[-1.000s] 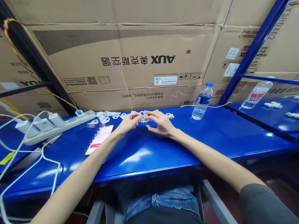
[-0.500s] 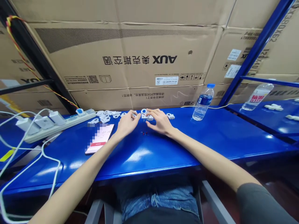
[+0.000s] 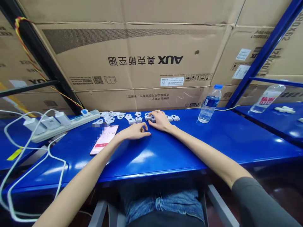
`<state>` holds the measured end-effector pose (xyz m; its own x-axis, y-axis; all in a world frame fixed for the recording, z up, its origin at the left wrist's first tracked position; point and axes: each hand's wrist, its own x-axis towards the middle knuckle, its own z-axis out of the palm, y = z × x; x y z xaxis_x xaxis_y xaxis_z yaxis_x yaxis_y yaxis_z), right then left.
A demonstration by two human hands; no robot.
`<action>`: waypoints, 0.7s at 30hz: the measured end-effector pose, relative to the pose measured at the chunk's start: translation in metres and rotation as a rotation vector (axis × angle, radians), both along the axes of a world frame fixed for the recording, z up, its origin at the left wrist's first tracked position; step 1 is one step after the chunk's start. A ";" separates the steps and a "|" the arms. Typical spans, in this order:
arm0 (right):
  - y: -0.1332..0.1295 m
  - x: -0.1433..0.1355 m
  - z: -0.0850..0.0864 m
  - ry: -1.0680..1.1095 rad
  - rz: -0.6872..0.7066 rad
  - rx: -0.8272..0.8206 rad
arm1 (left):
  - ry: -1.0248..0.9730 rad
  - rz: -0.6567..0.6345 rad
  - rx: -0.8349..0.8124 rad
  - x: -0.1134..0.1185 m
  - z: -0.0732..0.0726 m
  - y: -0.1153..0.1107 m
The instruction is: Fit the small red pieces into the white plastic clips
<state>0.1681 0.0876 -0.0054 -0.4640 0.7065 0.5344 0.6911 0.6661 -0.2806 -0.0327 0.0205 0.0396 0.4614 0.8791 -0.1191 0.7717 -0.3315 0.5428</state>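
Note:
My right hand (image 3: 161, 121) is at the back of the blue table, its fingers and thumb bent round a small white plastic piece with a ring (image 3: 147, 116). Part of that piece is hidden by the fingers. My left hand (image 3: 136, 130) is lower and to the left, thumb stretched out and fingers curled with a gap between them. A tiny red part (image 3: 151, 134) lies at the tip of the left thumb; it is too small to make out its kind. Similar white ringed pieces (image 3: 138, 119) lie on both sides of my right hand.
A phone (image 3: 106, 138) lies left of my left arm. Behind it stretches a white power strip (image 3: 68, 125) with chargers and cables. A water bottle (image 3: 210, 104) stands to the right. Another bottle (image 3: 267, 98) stands beyond the blue post. Cardboard (image 3: 142, 41) walls the back.
My left hand has moved down and towards me from the white pieces to the tiny red part. The right hand stays among the white pieces. The view has shifted slightly.

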 end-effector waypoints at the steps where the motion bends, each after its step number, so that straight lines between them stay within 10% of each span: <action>1: 0.001 -0.001 -0.001 -0.004 0.006 -0.003 | -0.002 -0.028 -0.005 -0.001 0.000 0.000; 21: 0.003 -0.004 -0.005 -0.084 0.035 -0.039 | -0.067 -0.095 0.110 -0.003 -0.008 0.006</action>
